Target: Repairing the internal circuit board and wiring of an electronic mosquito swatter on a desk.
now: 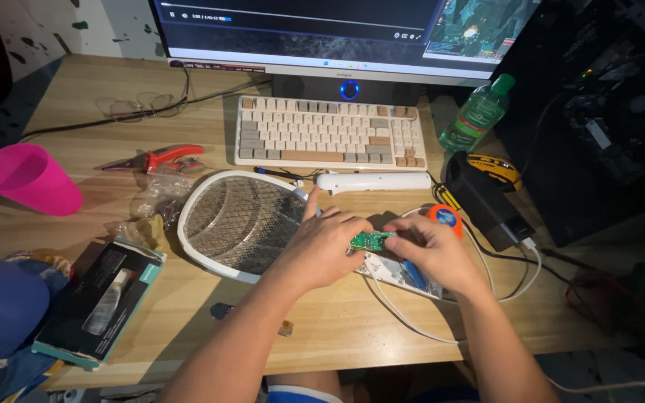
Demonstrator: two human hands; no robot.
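At the near left, a black and teal box (98, 298) is lying on the wooden tabletop (337, 328). Just beyond the near edge, the left hand (321, 250) and right hand (428, 252) are pinching a small green circuit board (371, 240) between their fingertips, holding it over the opened white handle shell (393, 270) of an electric swatter (237, 222). This looks like the step of working the board free; handling it further calls for gentle, level fingers, since wires may be trailing beneath. Farther off, red cutters (162, 157), a pink cup (27, 179) and a keyboard (330, 133) are sitting.
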